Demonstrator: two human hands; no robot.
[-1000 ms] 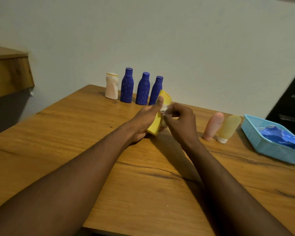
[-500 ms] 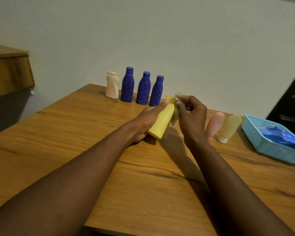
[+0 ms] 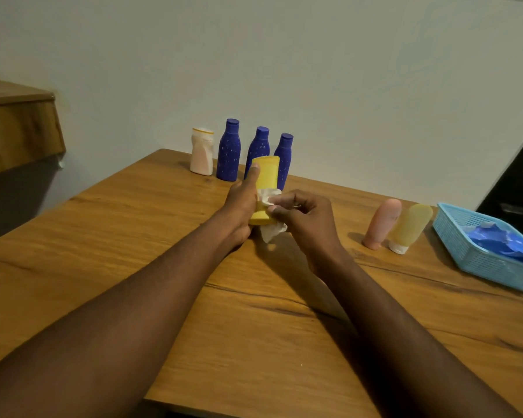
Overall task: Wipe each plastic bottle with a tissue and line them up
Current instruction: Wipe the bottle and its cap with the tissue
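Two bare forearms reached across the wooden table [image 3: 269,342] toward its middle. The left hand [image 3: 239,203] gripped the yellow bottle [image 3: 266,176], fingers curled round its lower body and thumb laid up its left edge, holding it tilted with the flat end pointing away; whether its near end touched the table could not be told. The right hand [image 3: 305,215] pinched a crumpled white tissue [image 3: 267,200] between thumb and fingertips and pressed it on the bottle's lower half, a loose tail hanging beneath. Wiping well seemed to call for a firm left grip, strokes carried up to the bare far end, and a turn of the bottle so every face met the tissue. Farther right, a pink tube [image 3: 382,223] and a pale yellow tube [image 3: 409,227] stood cap-down side by side, probably not yet wiped, near a blue basket [image 3: 465,260]. At the back, a cream bottle [image 3: 202,152] and three blue bottles [image 3: 228,152] stood upright in a row; the yellow one likely belonged at its right end, set down gently to spare its neighbours.
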